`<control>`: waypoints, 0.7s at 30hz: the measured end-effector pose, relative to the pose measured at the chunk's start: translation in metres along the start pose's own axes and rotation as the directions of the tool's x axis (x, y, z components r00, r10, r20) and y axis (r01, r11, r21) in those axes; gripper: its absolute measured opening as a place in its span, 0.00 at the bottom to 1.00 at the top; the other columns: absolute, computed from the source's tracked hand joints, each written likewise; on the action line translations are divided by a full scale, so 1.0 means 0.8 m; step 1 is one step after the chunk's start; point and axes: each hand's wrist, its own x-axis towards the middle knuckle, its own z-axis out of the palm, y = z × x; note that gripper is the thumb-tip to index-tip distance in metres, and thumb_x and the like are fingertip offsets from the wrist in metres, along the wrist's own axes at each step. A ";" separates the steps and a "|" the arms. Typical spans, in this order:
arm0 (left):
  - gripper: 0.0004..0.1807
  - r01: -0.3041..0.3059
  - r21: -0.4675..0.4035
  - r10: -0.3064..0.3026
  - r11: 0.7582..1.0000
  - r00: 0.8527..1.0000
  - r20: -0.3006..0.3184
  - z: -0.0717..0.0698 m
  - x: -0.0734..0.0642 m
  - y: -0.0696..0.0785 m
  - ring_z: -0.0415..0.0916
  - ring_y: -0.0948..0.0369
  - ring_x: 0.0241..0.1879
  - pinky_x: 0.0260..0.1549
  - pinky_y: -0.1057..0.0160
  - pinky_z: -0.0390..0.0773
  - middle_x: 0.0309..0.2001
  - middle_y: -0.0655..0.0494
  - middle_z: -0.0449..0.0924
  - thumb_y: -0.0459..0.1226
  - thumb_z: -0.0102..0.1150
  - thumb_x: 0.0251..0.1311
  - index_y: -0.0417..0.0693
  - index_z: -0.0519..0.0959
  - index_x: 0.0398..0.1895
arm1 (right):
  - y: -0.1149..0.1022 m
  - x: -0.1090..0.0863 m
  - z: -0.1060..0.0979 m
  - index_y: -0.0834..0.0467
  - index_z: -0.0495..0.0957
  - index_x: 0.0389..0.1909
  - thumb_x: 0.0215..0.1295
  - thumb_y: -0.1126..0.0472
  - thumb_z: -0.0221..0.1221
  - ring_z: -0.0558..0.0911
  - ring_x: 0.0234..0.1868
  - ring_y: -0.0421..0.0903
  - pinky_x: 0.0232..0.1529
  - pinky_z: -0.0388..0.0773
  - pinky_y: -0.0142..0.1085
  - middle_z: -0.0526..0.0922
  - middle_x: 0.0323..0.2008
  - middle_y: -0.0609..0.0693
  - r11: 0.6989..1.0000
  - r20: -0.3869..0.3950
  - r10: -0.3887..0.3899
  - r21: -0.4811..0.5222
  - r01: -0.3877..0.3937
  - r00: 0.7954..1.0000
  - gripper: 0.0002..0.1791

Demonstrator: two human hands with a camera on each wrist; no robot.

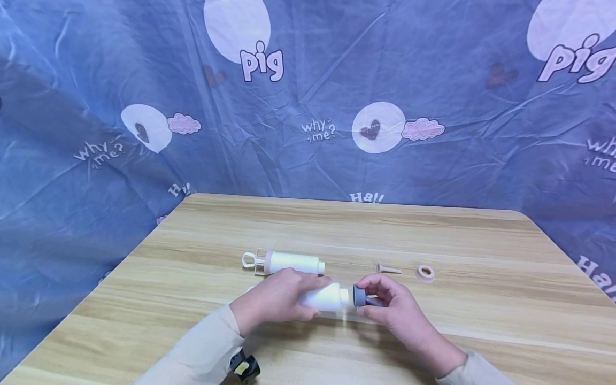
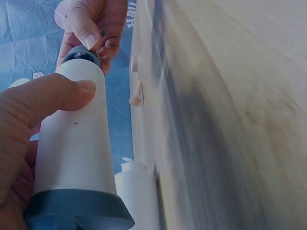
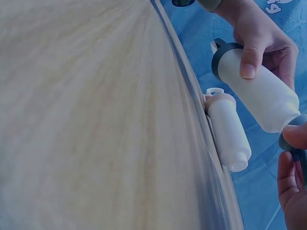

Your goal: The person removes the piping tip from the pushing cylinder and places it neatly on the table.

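My left hand [image 1: 276, 299] grips a white plastic cylinder [image 1: 324, 298] round its middle, thumb along its side. A dark grey-blue collar [image 2: 79, 211] caps the cylinder's wide end, and its narrower neck points right. With thumb and fingers my right hand [image 1: 392, 305] pinches a dark grey-blue cap with a thin spout [image 1: 359, 295]. In the head view the cap's opening faces the neck, a small gap between them. Both pieces are held above the wooden table [image 1: 192, 331].
Behind my left hand lies a similar white cylinder [image 1: 293, 263] with a pink collar and a loop handle. Farther right on the table are a small pink funnel-like nozzle [image 1: 389, 268] and a pink ring [image 1: 425, 273]. A blue patterned cloth [image 1: 308, 160] hangs beyond the table's far edge.
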 end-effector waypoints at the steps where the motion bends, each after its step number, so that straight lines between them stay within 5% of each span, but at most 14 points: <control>1: 0.30 0.008 -0.002 -0.008 1.000 1.000 0.003 0.001 -0.001 -0.001 0.78 0.66 0.38 0.38 0.72 0.75 0.47 0.58 0.81 0.42 0.69 0.46 0.52 0.75 0.57 | 0.000 0.000 0.000 0.69 0.72 0.44 0.45 0.72 0.65 0.78 0.37 0.40 0.41 0.77 0.29 0.80 0.37 0.46 1.000 -0.001 0.004 -0.001 -0.004 1.000 0.22; 13: 0.32 0.041 0.027 -0.041 0.999 0.999 0.019 0.004 -0.015 -0.015 0.79 0.59 0.46 0.46 0.65 0.77 0.53 0.55 0.78 0.43 0.68 0.46 0.49 0.74 0.59 | -0.002 0.000 0.000 0.68 0.72 0.44 0.44 0.72 0.66 0.78 0.37 0.40 0.40 0.77 0.29 0.79 0.38 0.48 0.999 -0.007 0.033 -0.010 -0.033 0.999 0.23; 21: 0.33 0.076 0.032 -0.077 0.997 0.997 0.030 0.008 -0.021 -0.025 0.78 0.61 0.42 0.43 0.65 0.77 0.51 0.55 0.80 0.41 0.69 0.44 0.51 0.74 0.59 | -0.003 0.000 0.000 0.68 0.72 0.44 0.44 0.71 0.66 0.78 0.38 0.40 0.41 0.76 0.29 0.79 0.38 0.47 0.999 -0.011 0.046 -0.008 -0.046 0.999 0.23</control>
